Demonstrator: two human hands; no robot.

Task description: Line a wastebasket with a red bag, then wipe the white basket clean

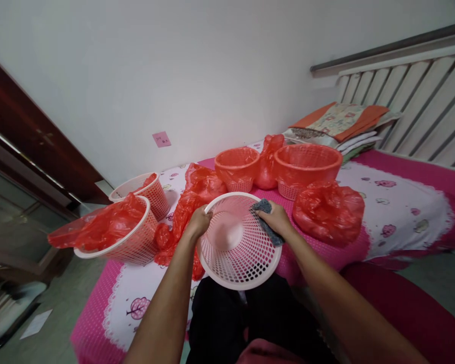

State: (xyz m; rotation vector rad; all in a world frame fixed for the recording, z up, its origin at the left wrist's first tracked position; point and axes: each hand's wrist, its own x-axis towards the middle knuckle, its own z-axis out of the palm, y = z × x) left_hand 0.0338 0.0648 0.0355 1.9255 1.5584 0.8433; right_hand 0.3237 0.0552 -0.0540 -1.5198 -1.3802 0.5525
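From afar I see the left hand point(200, 221) gripping the pale pink basket point(229, 233) by its rim, before the lap point(239, 316). The right hand point(276, 219) clasps a grey cloth point(263, 206) against that rim

Soft muted light, stretched edges

"What's the wall point(231, 65) like?"
"Plain and pale, with a small pink note point(161, 139) whose writing is too small to read."
"And on the right?"
"A white ribbed radiator point(420, 103), a dark rail point(387, 49) slanting above it, folded textiles point(345, 121) stacked near it."
"The left?"
"A dark reddish-brown door frame point(36, 126) and a grey-green floor point(78, 285), a white sheet point(36, 324) lying there."
"Furniture?"
"A long cloth-covered surface point(394, 202), pink and white with tree prints."
"The light?"
"Soft."
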